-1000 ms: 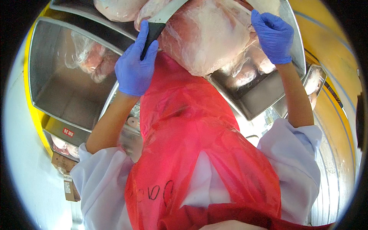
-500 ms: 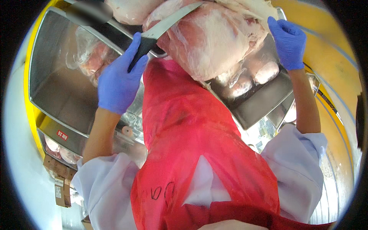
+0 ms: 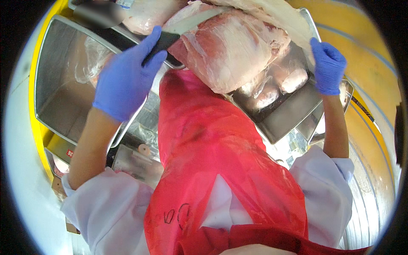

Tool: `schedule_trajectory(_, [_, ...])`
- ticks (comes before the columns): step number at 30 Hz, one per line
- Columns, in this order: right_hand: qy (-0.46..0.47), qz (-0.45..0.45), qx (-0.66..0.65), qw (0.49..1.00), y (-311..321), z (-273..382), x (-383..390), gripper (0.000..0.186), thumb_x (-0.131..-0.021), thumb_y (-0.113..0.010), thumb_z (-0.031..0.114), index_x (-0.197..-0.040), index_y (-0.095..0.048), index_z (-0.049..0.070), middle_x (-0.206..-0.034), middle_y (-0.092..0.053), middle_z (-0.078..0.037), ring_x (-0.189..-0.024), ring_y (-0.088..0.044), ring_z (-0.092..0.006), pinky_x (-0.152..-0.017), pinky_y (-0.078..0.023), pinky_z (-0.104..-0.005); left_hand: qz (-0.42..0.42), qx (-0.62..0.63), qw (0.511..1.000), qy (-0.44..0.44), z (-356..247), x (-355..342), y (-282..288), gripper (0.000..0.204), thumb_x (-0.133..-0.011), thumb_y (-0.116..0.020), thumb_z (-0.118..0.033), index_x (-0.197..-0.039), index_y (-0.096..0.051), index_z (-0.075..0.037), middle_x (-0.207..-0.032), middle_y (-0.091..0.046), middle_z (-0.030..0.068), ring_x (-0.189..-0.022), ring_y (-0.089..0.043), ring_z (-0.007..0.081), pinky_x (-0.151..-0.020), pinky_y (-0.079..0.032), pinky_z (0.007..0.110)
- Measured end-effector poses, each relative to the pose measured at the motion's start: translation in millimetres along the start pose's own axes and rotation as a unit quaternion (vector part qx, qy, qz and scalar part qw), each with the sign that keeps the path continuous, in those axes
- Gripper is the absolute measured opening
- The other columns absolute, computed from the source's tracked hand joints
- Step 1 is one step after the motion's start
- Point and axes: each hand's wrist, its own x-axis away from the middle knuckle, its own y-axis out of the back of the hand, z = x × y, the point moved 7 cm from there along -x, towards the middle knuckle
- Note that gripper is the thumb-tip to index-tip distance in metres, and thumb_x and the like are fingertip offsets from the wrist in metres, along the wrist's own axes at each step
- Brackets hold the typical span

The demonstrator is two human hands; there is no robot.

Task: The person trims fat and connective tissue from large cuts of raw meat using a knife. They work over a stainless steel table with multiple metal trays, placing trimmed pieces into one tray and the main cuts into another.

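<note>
My blue-gloved left hand is closed around the black handle of a knife. Its pale curved blade lies across the far side of a large pink and white piece of meat, just below a pale flap of skin or fat. At the right, my gloved right hand is clenched on the flap's end and holds it out, stretched away from the meat. Where the blade's tip meets the flap is hard to make out.
A deep metal tub with plastic-wrapped meat stands at the left. Under the large piece, a metal tray bears wrapped meat pieces. More meat lies at the far side. My red apron touches the near edge.
My right hand has come nearer and slightly right, drawing the flap out further. My left hand has shifted a little left and nearer; the blade has moved down along the flap.
</note>
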Motion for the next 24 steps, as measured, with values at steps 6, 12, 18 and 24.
schedule_trajectory(6, [0.026,-0.089,-0.056,0.994,109.1,-57.0,-5.5,0.012,-0.090,-0.067,0.011,-0.093,-0.071,0.000,-0.078,-0.064,-0.001,-0.070,-0.054,-0.0080,-0.064,-0.045,-0.0251,0.044,0.008,0.994,-0.103,-0.5,-46.1,4.8,0.046,-0.095,-0.058,-0.027,-0.138,-0.051,-0.009,-0.104,-0.065,0.0276,-0.096,-0.065,0.0398,-0.083,-0.049,0.040])
schedule_trajectory(12, [-0.028,0.013,-0.078,0.997,37.4,-54.6,5.9,0.031,-0.089,-0.072,0.026,-0.106,-0.065,0.001,-0.072,-0.057,0.001,-0.070,-0.052,-0.0113,-0.070,-0.048,-0.0304,0.020,0.005,0.996,-0.087,-6.0,-35.0,2.6,0.047,-0.093,-0.059,-0.034,-0.131,-0.057,-0.006,-0.106,-0.064,0.0270,-0.102,-0.062,0.0415,-0.087,-0.049,0.044])
schedule_trajectory(18, [0.217,-0.132,0.145,0.956,-49.3,58.9,13.7,0.038,-0.085,-0.069,0.040,-0.102,-0.062,0.007,-0.095,-0.066,-0.011,-0.079,-0.064,-0.0241,-0.067,-0.050,-0.0404,0.008,-0.037,0.995,-0.091,-11.7,-31.8,7.2,0.047,-0.094,-0.058,-0.033,-0.133,-0.055,-0.007,-0.106,-0.064,0.0272,-0.100,-0.062,0.0425,-0.085,-0.049,0.045])
schedule_trajectory(24, [0.190,0.040,0.232,0.953,-130.3,41.3,-10.4,0.038,-0.087,-0.059,0.049,-0.097,-0.063,0.013,-0.094,-0.066,-0.012,-0.080,-0.065,-0.0312,-0.067,-0.049,-0.0471,0.016,-0.039,0.995,-0.090,-17.5,-27.1,3.0,0.048,-0.095,-0.058,-0.031,-0.137,-0.052,-0.010,-0.110,-0.063,0.0277,-0.104,-0.061,0.0427,-0.087,-0.048,0.043])
